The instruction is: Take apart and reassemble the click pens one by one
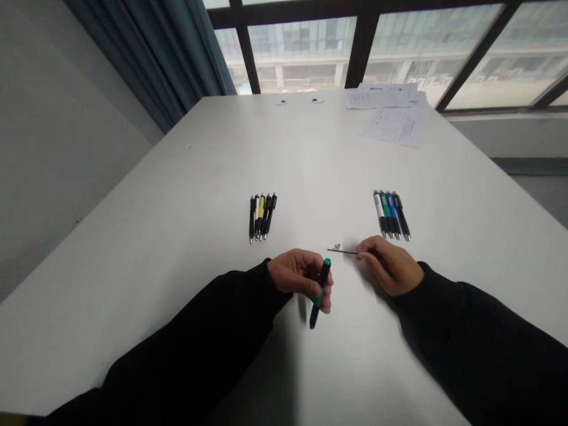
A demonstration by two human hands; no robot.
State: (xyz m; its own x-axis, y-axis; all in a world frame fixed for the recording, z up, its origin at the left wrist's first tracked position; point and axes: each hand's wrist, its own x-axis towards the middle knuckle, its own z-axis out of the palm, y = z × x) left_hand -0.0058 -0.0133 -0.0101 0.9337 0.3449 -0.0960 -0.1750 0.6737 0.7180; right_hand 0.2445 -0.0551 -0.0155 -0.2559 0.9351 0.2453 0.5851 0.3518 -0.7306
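My left hand [298, 277] is closed round a green and black pen barrel [320, 292], held nearly upright just above the white table [177, 248]. My right hand [390, 265] pinches a thin dark pen refill [342, 251] that points left, low over the table. A tiny pale part [338, 245] lies by the refill's tip. A row of several pens [261, 216], black, white and yellow, lies left of centre. Another row of several pens [391, 214], white, green, blue and black, lies just beyond my right hand.
Printed paper sheets [394, 124] lie at the table's far right, with more sheets [377, 97] by the window. Two small round objects [298, 101] sit at the far edge. A dark curtain [155, 59] hangs at the back left.
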